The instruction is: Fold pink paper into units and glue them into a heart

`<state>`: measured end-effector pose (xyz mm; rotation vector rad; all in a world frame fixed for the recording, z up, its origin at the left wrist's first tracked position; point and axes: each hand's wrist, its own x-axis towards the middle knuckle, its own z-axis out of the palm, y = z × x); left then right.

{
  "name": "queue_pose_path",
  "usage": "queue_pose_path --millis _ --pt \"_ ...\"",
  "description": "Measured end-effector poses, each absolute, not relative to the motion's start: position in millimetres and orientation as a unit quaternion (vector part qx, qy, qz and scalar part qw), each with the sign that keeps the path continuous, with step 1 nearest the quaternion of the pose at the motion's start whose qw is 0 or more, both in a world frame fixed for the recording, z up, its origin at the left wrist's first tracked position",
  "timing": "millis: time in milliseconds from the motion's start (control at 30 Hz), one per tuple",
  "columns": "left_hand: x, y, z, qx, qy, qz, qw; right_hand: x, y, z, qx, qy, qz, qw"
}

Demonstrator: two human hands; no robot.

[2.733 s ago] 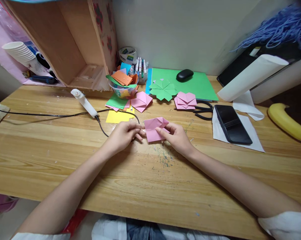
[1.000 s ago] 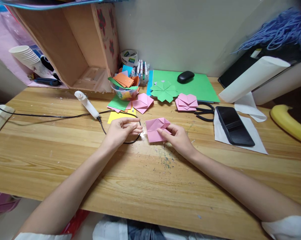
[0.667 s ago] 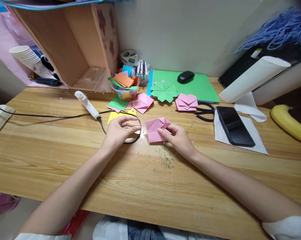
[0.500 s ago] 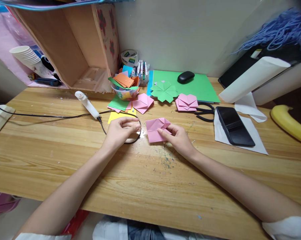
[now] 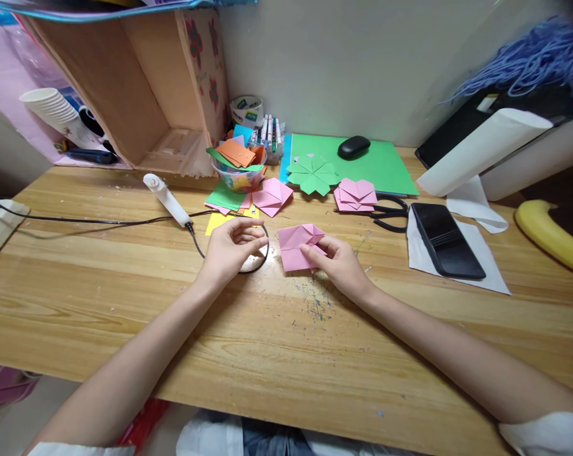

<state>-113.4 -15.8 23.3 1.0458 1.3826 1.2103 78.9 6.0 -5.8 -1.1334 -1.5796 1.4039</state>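
Note:
Between the thumb and fingers of my right hand (image 5: 341,263) is a folded pink origami paper (image 5: 293,249), creased and raised at its top right corner. My left hand (image 5: 234,247) is to the left of it, thumb and fingers apart, with nothing visible in them. A loop of black cable (image 5: 267,244) lies by the left fingertips. Beyond my hands sit a folded pink paper piece (image 5: 272,196), another pink folded piece (image 5: 355,194) over black scissors (image 5: 391,212), and a green paper flower (image 5: 312,173).
A white cable-fed stick tool (image 5: 165,199) lies at left. Behind are a bowl of coloured paper (image 5: 239,180), markers (image 5: 271,133), a green sheet (image 5: 386,164) and a black mouse (image 5: 354,147). On the right are a phone (image 5: 448,240) and a banana (image 5: 553,234).
My left thumb and fingers have spread slightly further apart. My right hand and the pink paper look the same.

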Motion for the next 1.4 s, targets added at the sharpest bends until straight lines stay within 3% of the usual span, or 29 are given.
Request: queue_pose_path --millis 967,1233,1400 --pt "-113.5 -16.0 21.7 0.446 0.566 0.482 0.498 77.2 7.0 -10.5 -0.408 -0.593 0.576 0.388" --pt "-108.9 -19.2 18.2 0.478 0.549 0.393 0.562 77.5 5.7 -7.0 -0.393 -0.594 0.59 0.38" --pt "-108.3 -20.1 15.5 0.528 0.54 0.383 0.532 77.4 4.7 -6.7 -0.386 -0.6 0.591 0.377"
